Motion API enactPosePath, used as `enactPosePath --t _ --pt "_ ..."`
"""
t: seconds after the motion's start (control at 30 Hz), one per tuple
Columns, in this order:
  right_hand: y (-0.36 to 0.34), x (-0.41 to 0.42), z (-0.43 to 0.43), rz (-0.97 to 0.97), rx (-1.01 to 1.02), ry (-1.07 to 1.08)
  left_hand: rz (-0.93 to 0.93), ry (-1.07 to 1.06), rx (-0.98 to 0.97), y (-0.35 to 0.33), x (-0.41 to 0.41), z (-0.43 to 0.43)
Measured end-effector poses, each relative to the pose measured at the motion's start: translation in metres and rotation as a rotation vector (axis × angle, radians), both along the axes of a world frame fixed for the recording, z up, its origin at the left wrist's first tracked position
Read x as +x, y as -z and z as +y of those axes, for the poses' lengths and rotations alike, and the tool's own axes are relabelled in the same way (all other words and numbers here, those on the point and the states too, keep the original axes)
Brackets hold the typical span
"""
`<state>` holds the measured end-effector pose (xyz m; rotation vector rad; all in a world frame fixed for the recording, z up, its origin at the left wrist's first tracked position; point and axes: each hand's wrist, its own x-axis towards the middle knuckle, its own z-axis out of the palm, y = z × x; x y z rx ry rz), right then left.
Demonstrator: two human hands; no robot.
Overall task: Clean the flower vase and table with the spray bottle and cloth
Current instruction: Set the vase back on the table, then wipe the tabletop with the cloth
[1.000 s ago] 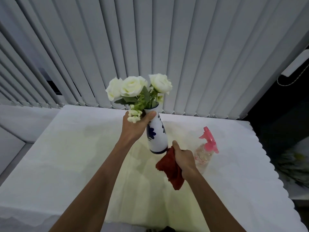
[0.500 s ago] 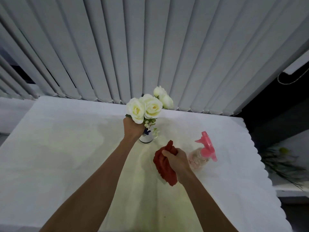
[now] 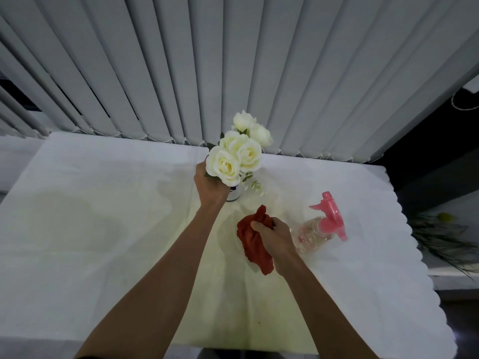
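A white vase with blue marks (image 3: 235, 193) stands on the white-clothed table (image 3: 103, 229), mostly hidden behind my left hand and its white roses (image 3: 237, 154). My left hand (image 3: 210, 186) grips the vase near its neck. My right hand (image 3: 274, 235) is closed on a bunched red cloth (image 3: 252, 240) just in front of the vase, close above the tablecloth. A clear spray bottle with a pink trigger head (image 3: 321, 226) lies on its side to the right of my right hand.
Grey vertical blinds (image 3: 233, 73) hang along the table's far edge. The tablecloth has a scalloped right edge (image 3: 412, 229). Beyond it, a lower white ledge (image 3: 451, 270) holds green stems with a yellow flower (image 3: 444, 229).
The vase has come down from mid-air onto the table, farther from me. My right hand with the red cloth left the vase's base and sank toward the tablecloth.
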<state>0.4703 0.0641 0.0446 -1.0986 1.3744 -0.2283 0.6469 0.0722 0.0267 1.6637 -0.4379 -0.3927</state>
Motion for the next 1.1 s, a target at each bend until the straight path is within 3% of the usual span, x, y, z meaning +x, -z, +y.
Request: enactPosePath --t 0.13,0.37,0.5,0.67,0.73,0.8,0.9,1.0,1.1 --pt "-0.002 0.002 0.0 -0.054 0.021 -0.006 -0.121 0.064 -0.048 0.001 -0.003 0.009" --pt "0.017 0.01 0.0 -0.201 0.09 0.104 -0.092 0.054 0.315 0.038 -0.016 0.057" --pt "0.05 0.0 0.011 0.371 -0.484 -0.402 -0.136 0.139 0.486 0.083 -0.037 0.111" --pt "0.097 -0.007 0.024 0.416 -0.814 -0.853 -0.486 0.204 0.718 0.127 -0.06 0.169" --pt "0.118 -0.005 0.017 0.473 -0.9 -0.896 -0.55 0.167 0.823 0.137 -0.065 0.184" --pt "0.133 0.004 0.021 0.52 -0.993 -0.799 -0.579 0.163 0.908 0.142 -0.069 0.195" --pt "0.146 0.023 0.057 0.444 -1.107 -0.737 -0.632 0.167 0.984 0.147 -0.073 0.202" --pt "0.151 0.004 0.098 0.261 -1.222 -0.984 -0.638 0.163 0.999 0.148 -0.073 0.201" --pt "0.154 -0.032 0.084 0.093 -1.33 -1.207 -0.633 0.169 0.952 0.154 -0.076 0.208"
